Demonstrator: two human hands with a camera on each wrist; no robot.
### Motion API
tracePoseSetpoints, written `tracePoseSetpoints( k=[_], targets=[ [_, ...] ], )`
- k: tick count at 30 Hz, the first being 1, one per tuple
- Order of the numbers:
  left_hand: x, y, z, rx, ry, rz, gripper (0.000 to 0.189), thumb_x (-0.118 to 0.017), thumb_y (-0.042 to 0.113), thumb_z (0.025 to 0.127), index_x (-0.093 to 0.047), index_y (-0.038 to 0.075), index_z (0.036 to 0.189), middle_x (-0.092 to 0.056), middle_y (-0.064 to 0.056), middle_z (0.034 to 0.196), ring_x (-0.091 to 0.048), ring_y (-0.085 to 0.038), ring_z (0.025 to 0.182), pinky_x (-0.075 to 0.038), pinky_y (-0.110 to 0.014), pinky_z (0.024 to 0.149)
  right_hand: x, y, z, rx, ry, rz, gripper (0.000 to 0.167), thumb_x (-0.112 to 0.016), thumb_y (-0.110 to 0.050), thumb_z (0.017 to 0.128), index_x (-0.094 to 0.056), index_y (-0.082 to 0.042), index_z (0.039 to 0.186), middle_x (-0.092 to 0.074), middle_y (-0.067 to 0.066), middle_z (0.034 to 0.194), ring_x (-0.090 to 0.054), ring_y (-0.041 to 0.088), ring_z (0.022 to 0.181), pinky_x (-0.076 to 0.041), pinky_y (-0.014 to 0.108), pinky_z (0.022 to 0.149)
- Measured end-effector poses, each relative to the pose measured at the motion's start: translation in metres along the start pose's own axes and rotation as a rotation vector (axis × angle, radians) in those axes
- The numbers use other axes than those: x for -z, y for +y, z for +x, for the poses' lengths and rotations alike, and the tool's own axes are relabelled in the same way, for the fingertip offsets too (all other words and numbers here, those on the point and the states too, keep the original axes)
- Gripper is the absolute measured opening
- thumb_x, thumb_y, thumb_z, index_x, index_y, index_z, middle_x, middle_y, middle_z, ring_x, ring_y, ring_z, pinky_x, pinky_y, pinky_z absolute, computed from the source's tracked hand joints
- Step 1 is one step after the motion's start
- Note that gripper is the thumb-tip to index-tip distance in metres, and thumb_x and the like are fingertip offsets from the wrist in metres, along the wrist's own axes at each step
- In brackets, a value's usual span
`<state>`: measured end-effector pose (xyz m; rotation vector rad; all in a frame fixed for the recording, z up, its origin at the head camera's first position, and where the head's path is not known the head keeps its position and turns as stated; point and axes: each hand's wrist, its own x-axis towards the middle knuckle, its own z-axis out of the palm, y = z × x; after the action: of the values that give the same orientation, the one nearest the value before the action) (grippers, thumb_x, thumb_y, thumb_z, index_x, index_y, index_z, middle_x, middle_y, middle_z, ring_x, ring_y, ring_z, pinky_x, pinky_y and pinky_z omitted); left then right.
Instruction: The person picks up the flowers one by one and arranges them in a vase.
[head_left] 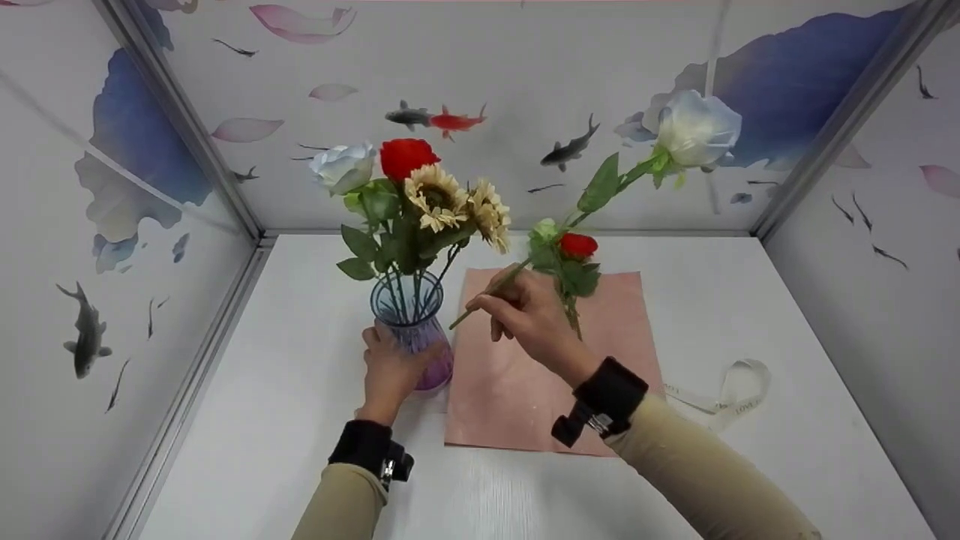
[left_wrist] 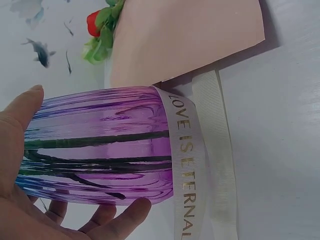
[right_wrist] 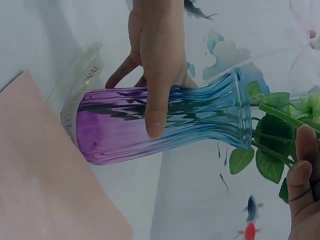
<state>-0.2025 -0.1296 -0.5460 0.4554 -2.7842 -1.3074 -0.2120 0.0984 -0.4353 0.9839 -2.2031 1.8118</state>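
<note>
A ribbed glass vase, blue at the top and purple below, stands on the left. In it are a pale blue rose, a red rose and two cream sunflowers. My left hand grips the vase's body, thumb on one side and fingers on the other. Right of the vase, my right hand pinches the stem of a white-blue rose. That stem slants, its bloom high to the right and its cut end close to the vase rim.
Pink wrapping paper lies right of the vase, with another red rose at its far side. A ribbon trails on the white table at right. Lettered ribbon shows by the vase base. Printed panels wall the table.
</note>
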Motion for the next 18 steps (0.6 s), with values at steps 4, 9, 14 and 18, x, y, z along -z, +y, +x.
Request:
tracePoseSetpoints(
  k=[4,9,14,18],
  targets=[
    [0.001,0.001,0.001,0.005,-0.008,0.000,0.119,-0.079,0.059,0.080,-0.010,0.002,0.157,-0.020,-0.026,0.150,-0.038,-0.050,0.131,-0.044,-0.064,0.104,-0.008,-0.004,0.005,-0.025,-0.002,-0.014,0.013,-0.065,-0.020,0.101,-0.064,-0.011,0.109,-0.074,-0.001,0.087,-0.058,0.029,0.054,-0.048,0.032,0.050],
    [0.000,0.001,0.001,-0.006,-0.005,-0.005,0.118,-0.079,0.058,0.081,-0.010,0.000,0.157,-0.021,-0.027,0.150,-0.038,-0.051,0.132,-0.044,-0.064,0.104,-0.017,-0.006,0.010,-0.073,0.009,0.000,0.015,-0.062,-0.018,0.103,-0.059,-0.007,0.112,-0.076,0.004,0.099,-0.058,0.027,0.058,-0.048,0.029,0.054],
    [0.000,0.000,0.000,-0.006,-0.001,-0.009,0.119,-0.079,0.059,0.080,-0.010,0.000,0.157,-0.021,-0.027,0.150,-0.037,-0.052,0.133,-0.044,-0.065,0.104,-0.023,-0.004,0.016,-0.116,0.032,-0.011,0.015,-0.062,-0.017,0.103,-0.058,-0.007,0.113,-0.075,0.006,0.101,-0.059,0.032,0.062,-0.048,0.029,0.058],
    [0.001,0.001,-0.001,-0.019,0.006,0.001,0.118,-0.079,0.058,0.081,-0.011,-0.002,0.156,-0.021,-0.028,0.149,-0.038,-0.054,0.132,-0.043,-0.065,0.104,-0.027,-0.002,0.020,-0.164,0.027,-0.048,0.015,-0.060,-0.021,0.104,-0.058,-0.010,0.113,-0.075,0.004,0.102,-0.060,0.031,0.067,-0.048,0.030,0.062]
  ],
)
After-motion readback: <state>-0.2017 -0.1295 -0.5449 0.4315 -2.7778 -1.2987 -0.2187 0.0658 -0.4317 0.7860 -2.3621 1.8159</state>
